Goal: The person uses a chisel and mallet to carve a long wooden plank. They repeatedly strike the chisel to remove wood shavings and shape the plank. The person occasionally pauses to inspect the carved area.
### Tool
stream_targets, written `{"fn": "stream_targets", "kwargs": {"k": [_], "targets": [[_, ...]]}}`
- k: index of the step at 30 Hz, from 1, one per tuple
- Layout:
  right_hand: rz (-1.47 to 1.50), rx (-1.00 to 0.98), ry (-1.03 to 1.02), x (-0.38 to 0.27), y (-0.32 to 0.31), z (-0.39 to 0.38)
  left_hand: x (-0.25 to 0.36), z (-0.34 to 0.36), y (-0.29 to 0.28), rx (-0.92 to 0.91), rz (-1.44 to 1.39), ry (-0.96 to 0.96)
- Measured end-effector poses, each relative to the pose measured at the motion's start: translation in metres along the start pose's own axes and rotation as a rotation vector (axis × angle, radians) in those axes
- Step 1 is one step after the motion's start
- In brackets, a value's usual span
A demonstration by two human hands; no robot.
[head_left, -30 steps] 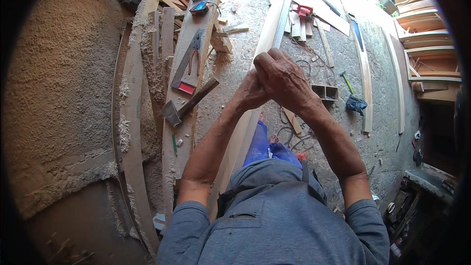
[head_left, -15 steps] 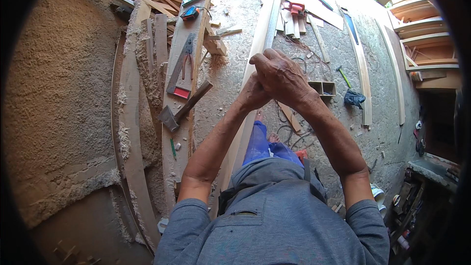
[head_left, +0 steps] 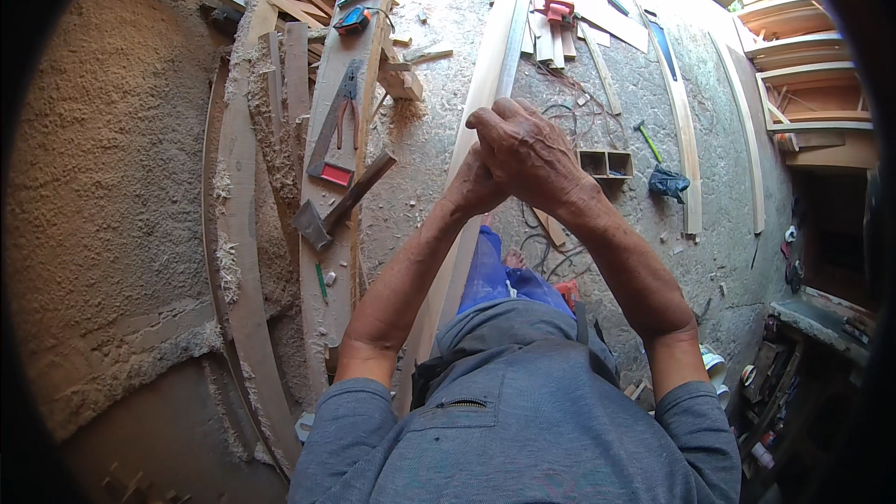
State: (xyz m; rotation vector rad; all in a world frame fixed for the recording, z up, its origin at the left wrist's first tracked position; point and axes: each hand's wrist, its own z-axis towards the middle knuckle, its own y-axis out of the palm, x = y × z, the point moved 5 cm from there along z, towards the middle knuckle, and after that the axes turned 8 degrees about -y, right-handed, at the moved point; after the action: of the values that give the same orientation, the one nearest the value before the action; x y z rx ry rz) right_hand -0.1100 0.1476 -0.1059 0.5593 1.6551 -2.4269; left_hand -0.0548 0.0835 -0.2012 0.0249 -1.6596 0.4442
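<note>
My right hand (head_left: 539, 157) is closed, its curled fingers lying over my left hand (head_left: 476, 185). The two hands meet above a long pale wooden plank (head_left: 487, 61), which runs from the far side back toward my body. Beside the plank's right edge, a narrow grey strip (head_left: 512, 45) reaches up to the knuckles. Whatever the right fingers grip is hidden from view. The left fingers are covered by the right hand, so their state does not show. Both forearms reach forward, with the elbows out to the sides.
On the left, a wooden bench (head_left: 329, 145) bears a hammer (head_left: 343, 203), pliers (head_left: 348, 112), a try square (head_left: 327, 145) and a tape measure (head_left: 353, 21). To the right lie a wooden box (head_left: 605, 164), a green-handled hammer (head_left: 649, 142), a black bag (head_left: 667, 184) and cables (head_left: 583, 103).
The view has shifted slightly, so the bench and floor items sit a little further left. My hands stay together in the same pose over the plank.
</note>
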Motion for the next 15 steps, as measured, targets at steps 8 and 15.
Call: {"fn": "stream_targets", "kwargs": {"k": [8, 15], "targets": [[-0.081, 0.099, -0.037, -0.028, 0.016, -0.02, -0.062, -0.039, 0.027, 0.137, 0.152, 0.081], [-0.091, 0.256, -0.054, -0.046, 0.043, -0.059, -0.062, -0.066, 0.043, 0.228, 0.058, 0.133]]}}
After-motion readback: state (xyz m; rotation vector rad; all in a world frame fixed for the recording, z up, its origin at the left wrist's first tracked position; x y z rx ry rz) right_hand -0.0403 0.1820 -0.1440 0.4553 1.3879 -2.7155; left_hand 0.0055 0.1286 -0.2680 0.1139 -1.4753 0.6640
